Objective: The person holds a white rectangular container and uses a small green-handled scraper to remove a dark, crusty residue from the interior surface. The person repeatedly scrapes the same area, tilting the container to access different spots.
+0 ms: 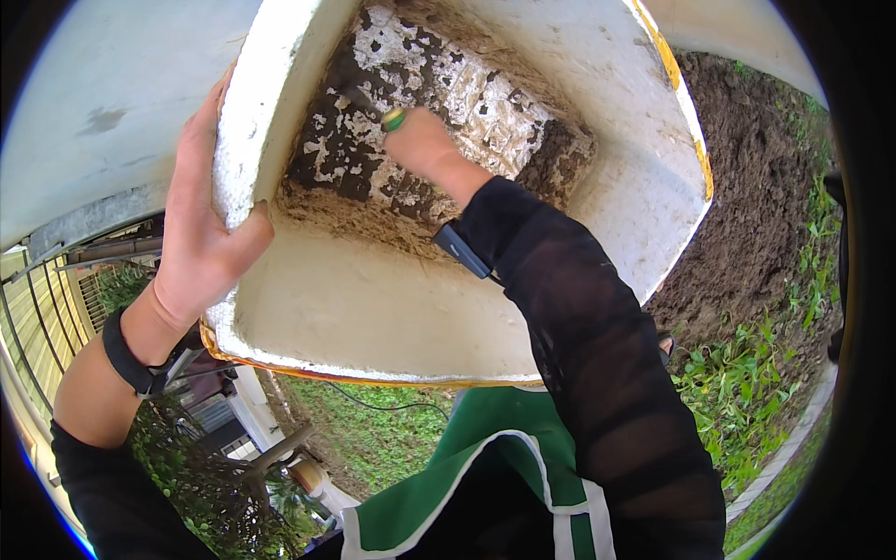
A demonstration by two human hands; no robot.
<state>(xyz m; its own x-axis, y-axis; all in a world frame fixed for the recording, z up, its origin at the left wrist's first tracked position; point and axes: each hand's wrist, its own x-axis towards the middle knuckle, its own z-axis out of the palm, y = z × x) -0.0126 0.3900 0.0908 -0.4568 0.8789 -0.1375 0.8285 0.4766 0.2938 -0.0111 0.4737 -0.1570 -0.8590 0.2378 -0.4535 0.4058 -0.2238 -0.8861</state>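
Note:
A white polystyrene foam box [392,308] is tipped towards me, its inner walls smeared with dirt. My left hand [203,252] grips its left rim, with the thumb hooked over the inside edge. Inside the box, my right hand [423,143] is closed around the green and yellow handle [394,119] of a hand tool. The tool's dark working end is blurred, so its exact kind is unclear. Dark soil and torn, whitish crusted sheet material [483,105] cover the bottom of the box around the tool.
Yellow-brown tape [661,45] runs along the box's outer edge. Bare brown soil [735,189] lies to the right, bordered by green plants [735,392]. A pale wall [105,105] rises at the left, above a metal railing [42,308]. I wear a green apron [413,490] with white trim.

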